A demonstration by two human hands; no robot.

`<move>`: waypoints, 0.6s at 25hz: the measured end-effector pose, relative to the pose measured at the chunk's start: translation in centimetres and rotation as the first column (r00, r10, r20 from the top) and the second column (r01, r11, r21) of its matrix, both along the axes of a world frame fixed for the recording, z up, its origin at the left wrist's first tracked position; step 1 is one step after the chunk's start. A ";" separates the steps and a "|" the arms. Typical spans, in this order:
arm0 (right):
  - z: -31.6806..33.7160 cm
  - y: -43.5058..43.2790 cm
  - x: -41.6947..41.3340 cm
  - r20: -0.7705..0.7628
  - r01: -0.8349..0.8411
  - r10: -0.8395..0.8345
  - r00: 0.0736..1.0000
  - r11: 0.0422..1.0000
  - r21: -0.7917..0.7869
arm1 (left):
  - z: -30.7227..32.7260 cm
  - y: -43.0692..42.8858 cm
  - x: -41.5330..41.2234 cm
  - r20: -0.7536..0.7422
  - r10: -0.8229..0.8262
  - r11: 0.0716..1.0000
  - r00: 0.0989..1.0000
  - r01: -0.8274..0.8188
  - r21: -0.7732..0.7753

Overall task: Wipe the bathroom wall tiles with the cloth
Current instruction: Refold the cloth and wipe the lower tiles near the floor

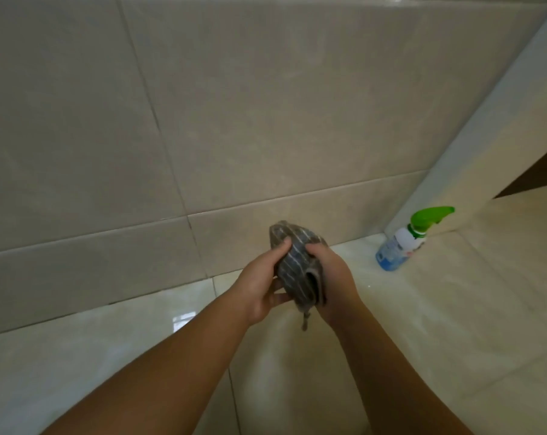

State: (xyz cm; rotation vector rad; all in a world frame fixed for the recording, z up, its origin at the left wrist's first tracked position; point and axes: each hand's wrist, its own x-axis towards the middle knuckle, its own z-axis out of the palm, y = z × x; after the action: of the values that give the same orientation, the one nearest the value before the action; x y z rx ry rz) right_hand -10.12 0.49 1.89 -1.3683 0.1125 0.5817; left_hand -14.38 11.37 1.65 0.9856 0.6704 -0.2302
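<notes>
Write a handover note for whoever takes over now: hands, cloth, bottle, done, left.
Left hand and right hand: both grip the bunched grey striped cloth, held low before the wall tiles; contact unclear.
Spray bottle: on the floor at the right, by the corner, untouched.
Done: cloth in hand; wiped area cannot be told.
Left: press cloth to tiles and wipe.

We list: one grey striped cloth (297, 265), bunched, gripped from both sides by our left hand (262, 287) and right hand (335, 284), in front of the beige wall tiles (234, 105). One spray bottle (400, 246), green trigger, blue label, on the glossy floor (109, 346) by the corner, to our right.
</notes>
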 end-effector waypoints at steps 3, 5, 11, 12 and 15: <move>-2.9 -2.0 1.7 0.251 0.077 0.032 0.968 0.907 -0.413 | -2.5 -2.2 1.4 -0.071 0.091 0.991 0.993 -0.097 -0.088; -4.5 -3.8 2.5 -0.032 -0.073 0.066 0.997 0.953 -0.296 | -3.7 -3.6 2.2 -0.133 0.066 0.989 0.989 -0.082 -0.119; -9.1 -9.3 5.5 -0.079 0.239 -0.285 0.955 0.902 -0.359 | -5.5 -4.9 5.1 -0.254 -0.183 0.974 0.950 0.209 0.082; -9.5 -10.1 6.6 -0.007 0.278 -0.308 0.951 0.869 -0.409 | -6.1 -4.6 5.3 -0.256 -0.177 0.969 0.950 0.215 0.126; -10.5 -12.4 10.4 0.127 0.329 -0.310 0.942 0.783 -0.528 | -7.2 -3.5 5.2 -0.270 -0.206 0.925 0.941 0.277 0.260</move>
State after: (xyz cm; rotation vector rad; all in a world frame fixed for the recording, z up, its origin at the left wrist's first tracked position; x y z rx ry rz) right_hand 0.30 -11.93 -8.62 -1.8616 0.5088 0.2370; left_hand -9.18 7.84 -5.58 1.3458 0.8166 -0.4841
